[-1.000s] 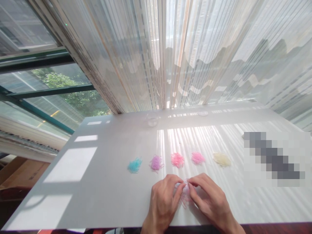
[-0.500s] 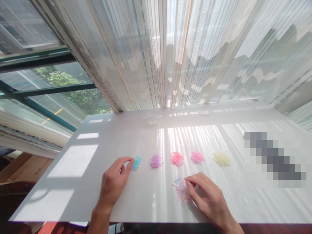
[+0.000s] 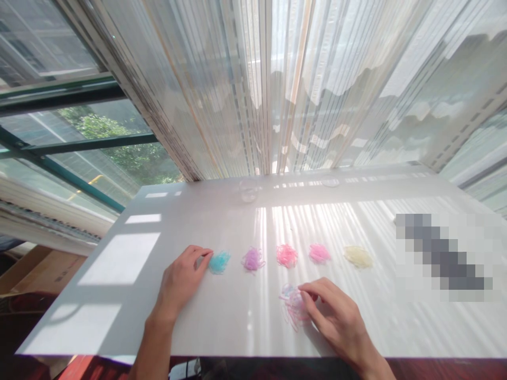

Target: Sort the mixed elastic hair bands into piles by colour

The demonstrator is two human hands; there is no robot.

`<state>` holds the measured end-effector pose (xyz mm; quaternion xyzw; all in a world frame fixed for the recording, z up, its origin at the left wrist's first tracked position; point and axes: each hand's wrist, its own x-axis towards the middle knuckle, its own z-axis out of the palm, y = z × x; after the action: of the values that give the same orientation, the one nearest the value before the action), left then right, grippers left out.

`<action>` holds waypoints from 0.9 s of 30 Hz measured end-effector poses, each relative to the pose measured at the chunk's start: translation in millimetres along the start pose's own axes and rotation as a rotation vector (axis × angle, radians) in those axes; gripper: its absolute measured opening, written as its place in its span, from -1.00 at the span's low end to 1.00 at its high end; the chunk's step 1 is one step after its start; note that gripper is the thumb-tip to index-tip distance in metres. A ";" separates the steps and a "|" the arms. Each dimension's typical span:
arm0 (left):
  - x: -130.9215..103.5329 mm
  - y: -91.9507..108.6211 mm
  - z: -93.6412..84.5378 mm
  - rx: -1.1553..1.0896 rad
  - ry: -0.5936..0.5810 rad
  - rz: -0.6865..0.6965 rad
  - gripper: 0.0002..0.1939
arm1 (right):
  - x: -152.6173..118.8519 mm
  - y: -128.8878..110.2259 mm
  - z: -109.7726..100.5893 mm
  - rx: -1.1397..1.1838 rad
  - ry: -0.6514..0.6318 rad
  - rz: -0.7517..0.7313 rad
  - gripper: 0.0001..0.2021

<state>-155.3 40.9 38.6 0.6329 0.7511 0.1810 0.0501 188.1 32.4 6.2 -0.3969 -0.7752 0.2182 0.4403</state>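
On the white table, my left hand (image 3: 182, 279) has its thumb and forefinger pinched together at the left edge of a turquoise heap of thin rubber bands (image 3: 219, 262). Whatever those fingertips hold is too small to make out. My right hand (image 3: 336, 314) bends over a looser heap of mixed pink, lilac and pale blue bands (image 3: 292, 309). Its thumb and forefinger come together at that heap's right side, hiding part of it. Beyond the hands, a purple heap (image 3: 253, 259), a coral-pink heap (image 3: 287, 255), a pink heap (image 3: 319, 253) and a pale yellow heap (image 3: 358, 256) form a row.
A clear round container (image 3: 249, 191) stands near the table's back, with a clear flat disc (image 3: 330, 183) farther right. A pixelated dark patch (image 3: 443, 253) covers something at the right. Striped curtains (image 3: 269, 105) hang behind, and a cardboard box (image 3: 47, 269) sits left of the table.
My left hand has drawn slightly back to the left, uncovering more of the turquoise heap. My right hand stays at the mixed heap, almost unmoved.
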 end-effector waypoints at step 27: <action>10.1 -4.7 16.8 -0.161 -0.050 0.151 -0.56 | -0.5 1.0 0.6 -0.010 -0.030 0.050 -0.88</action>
<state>-156.6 53.6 23.0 0.6860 0.6829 0.2278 0.1057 188.1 32.6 4.9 -0.4149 -0.7727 0.2312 0.4212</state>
